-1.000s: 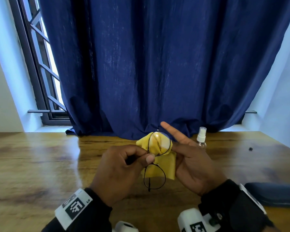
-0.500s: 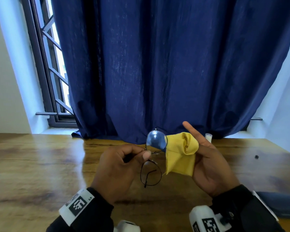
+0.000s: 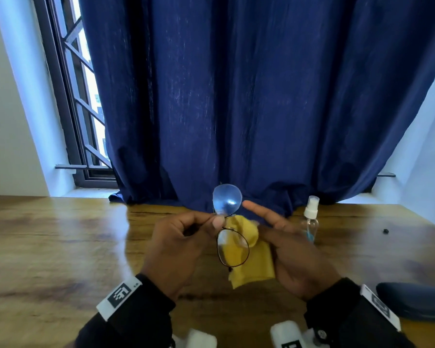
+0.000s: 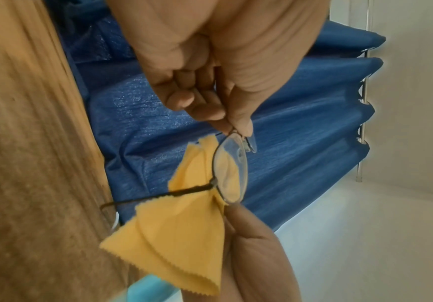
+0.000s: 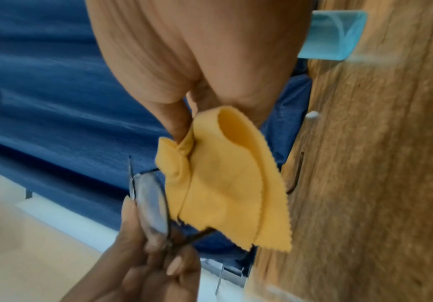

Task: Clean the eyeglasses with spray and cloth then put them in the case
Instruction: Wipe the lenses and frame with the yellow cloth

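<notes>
Thin black-rimmed eyeglasses (image 3: 232, 248) hang upright above the wooden table (image 3: 60, 247), one lens over the other. My left hand (image 3: 183, 244) pinches their bridge between thumb and forefinger (image 4: 238, 120). A yellow cloth (image 3: 255, 262) sits behind the lower lens, pinched in my right hand (image 3: 294, 249), whose index finger points straight out toward the upper lens. In the right wrist view the cloth (image 5: 225, 179) hangs folded beside the glasses (image 5: 153, 206). The clear spray bottle (image 3: 310, 219) stands behind my right hand. The dark case (image 3: 417, 302) lies at the right edge.
A dark blue curtain (image 3: 249, 96) hangs just behind the table and drapes onto its back edge. A barred window (image 3: 81, 96) is at the back left. A small black speck (image 3: 386, 231) lies on the table at the right.
My right hand took the cloth off the upper lens, out to the right, and now brought it down behind the lower lens. My left hand kept its pinch on the glasses.
</notes>
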`<state>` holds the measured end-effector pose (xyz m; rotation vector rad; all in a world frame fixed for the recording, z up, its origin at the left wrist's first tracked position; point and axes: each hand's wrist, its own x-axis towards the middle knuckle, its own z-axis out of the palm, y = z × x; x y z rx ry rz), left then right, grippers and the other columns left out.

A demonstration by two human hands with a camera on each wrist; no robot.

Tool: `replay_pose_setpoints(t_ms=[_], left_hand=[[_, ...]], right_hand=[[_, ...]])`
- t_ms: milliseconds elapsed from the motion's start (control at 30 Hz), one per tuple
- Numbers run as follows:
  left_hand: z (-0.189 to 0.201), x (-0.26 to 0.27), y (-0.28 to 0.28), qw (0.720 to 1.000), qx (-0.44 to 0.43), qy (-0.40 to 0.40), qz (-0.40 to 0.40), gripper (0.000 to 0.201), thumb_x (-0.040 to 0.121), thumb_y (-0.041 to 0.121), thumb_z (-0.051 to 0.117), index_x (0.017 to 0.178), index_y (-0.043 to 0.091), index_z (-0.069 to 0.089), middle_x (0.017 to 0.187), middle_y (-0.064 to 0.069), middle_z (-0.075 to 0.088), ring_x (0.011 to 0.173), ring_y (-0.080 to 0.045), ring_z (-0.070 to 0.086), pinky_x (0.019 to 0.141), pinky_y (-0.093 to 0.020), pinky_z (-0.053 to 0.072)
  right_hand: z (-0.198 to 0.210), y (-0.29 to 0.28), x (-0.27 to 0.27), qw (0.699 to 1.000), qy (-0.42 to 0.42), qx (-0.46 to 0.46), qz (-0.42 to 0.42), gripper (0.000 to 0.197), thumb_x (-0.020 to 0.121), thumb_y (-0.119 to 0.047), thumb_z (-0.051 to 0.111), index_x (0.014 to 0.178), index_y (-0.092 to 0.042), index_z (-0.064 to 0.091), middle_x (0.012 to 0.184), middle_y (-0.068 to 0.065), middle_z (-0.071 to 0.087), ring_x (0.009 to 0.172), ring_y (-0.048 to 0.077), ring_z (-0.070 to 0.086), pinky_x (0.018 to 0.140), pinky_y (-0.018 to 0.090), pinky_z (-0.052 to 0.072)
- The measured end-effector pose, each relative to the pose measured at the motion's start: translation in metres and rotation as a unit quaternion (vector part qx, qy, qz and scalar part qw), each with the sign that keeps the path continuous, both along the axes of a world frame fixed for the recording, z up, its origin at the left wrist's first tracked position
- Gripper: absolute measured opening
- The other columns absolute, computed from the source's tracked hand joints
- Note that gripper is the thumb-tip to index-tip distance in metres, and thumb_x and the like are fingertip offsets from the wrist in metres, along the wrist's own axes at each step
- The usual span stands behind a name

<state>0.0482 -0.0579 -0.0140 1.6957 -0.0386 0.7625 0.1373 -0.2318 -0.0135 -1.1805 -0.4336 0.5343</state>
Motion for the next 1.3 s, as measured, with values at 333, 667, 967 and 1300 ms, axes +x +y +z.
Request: replay_pose_setpoints(t_ms=[333,667,967,1300], left_hand=[[-0.002,0.004,0.008,0.999,-0.015,0.021,0.044,0.012,0.09,0.018,0.068,0.089,0.01,0.076,0.056,0.015,0.07,0.05,0.006,0.059,0.052,-0.007,0.045],[-0.005,0.008,0.026,0.989,-0.11,0.01,0.096,0.021,0.09,0.036,0.069,0.09,0.018,0.08,0.061,0.004,0.062,0.054,-0.007,0.048,0.061,-0.025,0.046],[-0.003,0.008,0.027,0.984,-0.154,-0.012,0.085,0.021,0.083,0.04,0.073,0.087,0.02,0.081,0.061,0.002,0.063,0.057,-0.01,0.052,0.069,-0.034,0.049],[-0.006,0.01,0.026,0.983,-0.169,-0.046,0.049,0.011,0.081,0.029,0.074,0.088,0.024,0.081,0.082,-0.002,0.078,0.08,-0.009,0.07,0.072,-0.03,0.052]], right_hand=[[-0.001,0.006,-0.006,0.999,-0.002,-0.003,0.039,0.044,0.092,-0.005,0.056,0.133,-0.019,0.064,0.121,0.016,0.074,0.114,0.032,0.071,0.092,0.041,0.06],[0.004,-0.014,0.011,0.997,-0.024,-0.019,-0.067,0.033,0.1,-0.005,0.048,0.116,-0.016,0.074,0.074,0.008,0.066,0.057,0.014,0.061,0.054,0.03,0.055],[0.006,-0.01,-0.01,0.871,-0.273,-0.389,0.125,0.022,0.092,-0.047,0.066,0.104,-0.034,0.08,0.096,-0.022,0.078,0.092,-0.005,0.071,0.087,0.015,0.052],[-0.001,-0.005,-0.008,0.899,-0.295,-0.315,0.071,0.054,0.078,-0.07,0.067,0.096,-0.02,0.081,0.097,0.007,0.08,0.096,0.023,0.074,0.089,0.031,0.058]])
